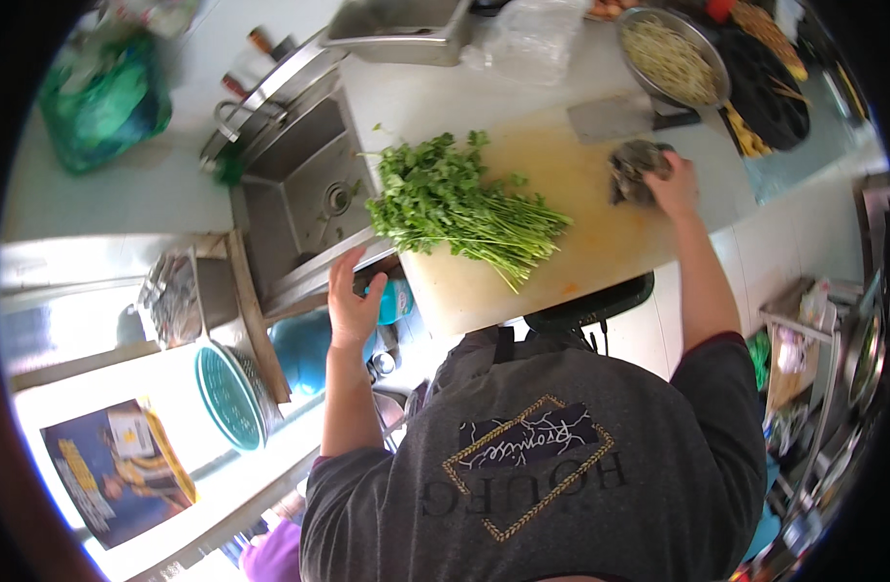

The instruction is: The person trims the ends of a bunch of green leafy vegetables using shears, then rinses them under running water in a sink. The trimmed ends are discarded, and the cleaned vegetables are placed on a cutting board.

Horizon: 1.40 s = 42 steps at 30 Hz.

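Observation:
My right hand [676, 188] grips a crumpled dark grey rag [632, 173] against the right part of the yellowed cutting board [605, 233]. Empty, with thumb and fingers apart, my left hand [351, 309] hovers near the front edge of the steel sink [314, 167]. A large bunch of leafy green herbs, apparently coriander [437, 196], lies across the board's left half, stems towards the right. Behind the rag rests a cleaver [609, 118] with a dark handle, flat and apart from my hand.
A metal bowl of pale shreds [670, 62] stands at the back right beside a black tray [765, 94]. Clear plastic bags [536, 40] and a steel pan [397, 33] sit along the back. Leftward are a faucet [230, 120], a green bag [106, 109] and a teal colander [230, 396].

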### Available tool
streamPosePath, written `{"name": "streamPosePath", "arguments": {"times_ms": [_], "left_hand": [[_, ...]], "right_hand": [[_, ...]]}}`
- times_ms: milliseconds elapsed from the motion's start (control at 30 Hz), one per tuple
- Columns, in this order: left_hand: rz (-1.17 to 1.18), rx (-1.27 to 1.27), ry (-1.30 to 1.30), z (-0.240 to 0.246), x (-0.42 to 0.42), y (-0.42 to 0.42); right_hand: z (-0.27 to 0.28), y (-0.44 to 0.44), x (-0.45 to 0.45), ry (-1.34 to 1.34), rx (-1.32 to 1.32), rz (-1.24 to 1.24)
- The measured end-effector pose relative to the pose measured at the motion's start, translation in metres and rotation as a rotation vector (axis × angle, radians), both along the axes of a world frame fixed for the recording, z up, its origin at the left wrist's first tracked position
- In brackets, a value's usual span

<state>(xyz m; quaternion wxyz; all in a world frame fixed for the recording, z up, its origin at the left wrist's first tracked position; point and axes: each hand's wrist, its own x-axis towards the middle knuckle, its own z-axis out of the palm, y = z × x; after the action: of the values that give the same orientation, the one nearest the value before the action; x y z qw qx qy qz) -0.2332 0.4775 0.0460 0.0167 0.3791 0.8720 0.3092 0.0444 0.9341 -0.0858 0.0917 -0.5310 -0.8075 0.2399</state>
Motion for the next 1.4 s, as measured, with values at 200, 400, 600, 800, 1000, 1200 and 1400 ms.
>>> {"name": "streamPosePath", "arguments": {"times_ms": [200,400,600,800,1000,1200,1400], "left_hand": [[0.306,-0.048,-0.105,0.012,0.029,-0.050],[0.400,0.055,-0.215,-0.006,-0.007,-0.040],[0.284,-0.091,-0.153,-0.042,-0.117,0.035],[0.059,-0.340,0.183,-0.098,-0.211,0.100],[0.062,-0.645,-0.119,-0.126,-0.248,0.113],[0.243,-0.331,0.001,-0.106,-0.266,0.102],[0.253,0.019,0.256,-0.032,-0.270,0.088]], "right_hand": [[0.007,0.099,0.070,0.037,0.207,-0.194],[0.003,0.082,0.081,-0.143,0.485,-0.317],[-0.012,-0.015,0.090,0.259,0.117,0.133],[0.011,-0.144,0.140,0.206,-0.212,-0.003],[0.039,-0.192,0.167,0.079,-0.204,-0.202],[0.039,-0.194,0.149,0.150,-0.184,-0.172],[0.037,-0.190,0.123,0.177,-0.228,-0.125]]}}
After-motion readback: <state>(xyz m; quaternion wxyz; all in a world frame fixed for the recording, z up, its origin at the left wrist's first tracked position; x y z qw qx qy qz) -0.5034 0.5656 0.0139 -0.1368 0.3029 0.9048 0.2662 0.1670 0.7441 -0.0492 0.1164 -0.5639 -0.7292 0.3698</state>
